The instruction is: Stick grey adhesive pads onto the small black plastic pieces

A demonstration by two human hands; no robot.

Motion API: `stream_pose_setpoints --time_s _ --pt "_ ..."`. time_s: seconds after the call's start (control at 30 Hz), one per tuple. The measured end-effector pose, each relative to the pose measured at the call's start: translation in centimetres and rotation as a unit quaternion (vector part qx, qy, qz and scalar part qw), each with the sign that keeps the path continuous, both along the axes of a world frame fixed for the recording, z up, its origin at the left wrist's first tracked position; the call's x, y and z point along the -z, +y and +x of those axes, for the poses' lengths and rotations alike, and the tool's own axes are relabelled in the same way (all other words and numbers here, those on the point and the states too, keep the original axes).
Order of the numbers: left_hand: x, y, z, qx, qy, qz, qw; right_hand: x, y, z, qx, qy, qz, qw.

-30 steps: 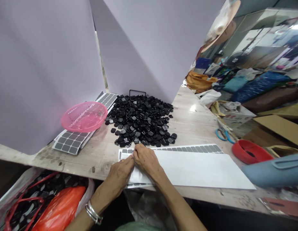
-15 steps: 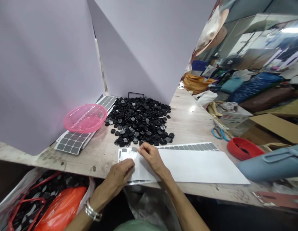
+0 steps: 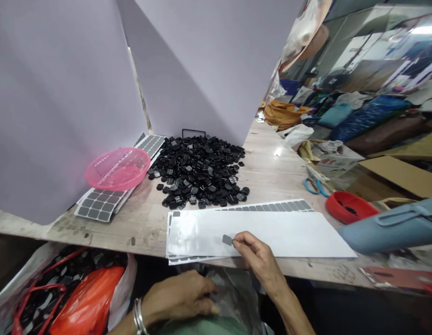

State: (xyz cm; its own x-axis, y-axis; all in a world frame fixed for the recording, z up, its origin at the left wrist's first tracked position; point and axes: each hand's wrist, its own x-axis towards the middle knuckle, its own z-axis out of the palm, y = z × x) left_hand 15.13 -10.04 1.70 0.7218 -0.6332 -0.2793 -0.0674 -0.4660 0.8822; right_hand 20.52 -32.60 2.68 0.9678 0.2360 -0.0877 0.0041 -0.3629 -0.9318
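Note:
My right hand [image 3: 256, 253] pinches a small grey square sticker [image 3: 227, 240] and holds it just above the long white sheet [image 3: 272, 232] at the table's front edge. Under that sheet lies a strip of grey stickers [image 3: 272, 206]. My left hand [image 3: 181, 298], a bracelet on its wrist, has dropped below the table edge; its fingers are curled against a clear plastic bag [image 3: 233, 288] in my lap. A heap of small black pieces [image 3: 200, 170] sits behind the sheet.
A pink basket [image 3: 116, 167] rests on grey sticker sheets [image 3: 97, 204] at the left. Scissors [image 3: 315, 186], a red lid [image 3: 348, 207] and a blue bag [image 3: 397, 225] lie at the right. Bags with red and black contents [image 3: 69, 293] hang below. Grey screens stand behind.
My right hand has peeled a grey sticker off the strip's left end and carried it right and toward me. My left hand left the sheet and dropped below the table edge.

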Motion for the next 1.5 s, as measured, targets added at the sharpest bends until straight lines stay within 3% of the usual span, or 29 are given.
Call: stream_pose_setpoints --time_s 0.07,0.13,0.23,0.27,0.33,0.43,0.5,0.6,0.67,0.73,0.8,0.87,1.13,1.27,1.4,1.5 --pt "-2.0 0.8 1.4 -0.018 -0.01 0.006 1.0 0.1 -0.2 -0.1 0.005 -0.003 0.0 1.0" --pt "-3.1 1.9 3.3 -0.121 -0.102 0.054 0.986 0.2 -0.2 -0.2 0.001 -0.001 -0.001 1.0" --pt "-2.5 3.7 6.8 -0.287 -0.284 0.212 0.89 0.1 0.4 -0.3 -0.011 -0.005 -0.008 1.0" --pt "-1.9 4.2 7.8 -0.317 -0.311 0.254 0.859 0.0 0.6 -0.4 -0.013 -0.009 -0.011 1.0" --pt "-0.7 5.0 9.3 -0.342 -0.327 0.29 0.832 -0.4 0.9 -0.5 -0.018 -0.015 -0.019 1.0" --pt "0.2 5.6 10.3 -0.351 -0.322 0.277 0.835 -0.7 0.9 -0.6 -0.021 -0.014 -0.031 0.999" --pt "-0.1 5.7 10.3 -0.355 -0.32 0.263 0.838 -0.6 0.8 -0.7 -0.019 0.0 -0.026 0.999" --pt "-1.4 5.2 9.5 -0.353 -0.309 0.135 0.873 -0.1 1.0 -0.8 -0.019 0.037 0.025 0.999" --pt "-2.2 4.3 8.7 -0.332 -0.232 -0.022 0.914 0.1 1.6 -0.8 -0.019 0.064 0.094 0.993" --pt "-2.5 3.0 7.7 -0.291 -0.09 -0.152 0.94 0.1 2.5 -0.9 -0.025 0.084 0.171 0.981" --pt "-2.3 1.6 6.8 -0.254 0.043 -0.228 0.939 0.1 3.3 -1.2 -0.041 0.098 0.226 0.968" --pt "-1.8 0.5 6.0 -0.239 0.114 -0.272 0.925 0.1 3.9 -1.5 -0.064 0.109 0.247 0.961" --pt "-1.5 -0.5 4.9 -0.229 0.211 -0.305 0.9 0.7 2.5 -2.4 -0.11 0.115 0.175 0.972" --pt "-1.3 -0.5 4.7 -0.216 0.264 -0.317 0.885 -0.1 1.6 -2.4 -0.149 0.074 0.096 0.981" --pt "-0.8 -0.9 4.4 -0.23 0.272 -0.291 0.888 -1.1 1.2 -2.4 -0.182 0.052 0.016 0.982" --pt "-0.8 -1.4 4.2 -0.262 0.257 -0.294 0.883 -1.4 1.1 -2.6 -0.183 0.049 0.025 0.982"
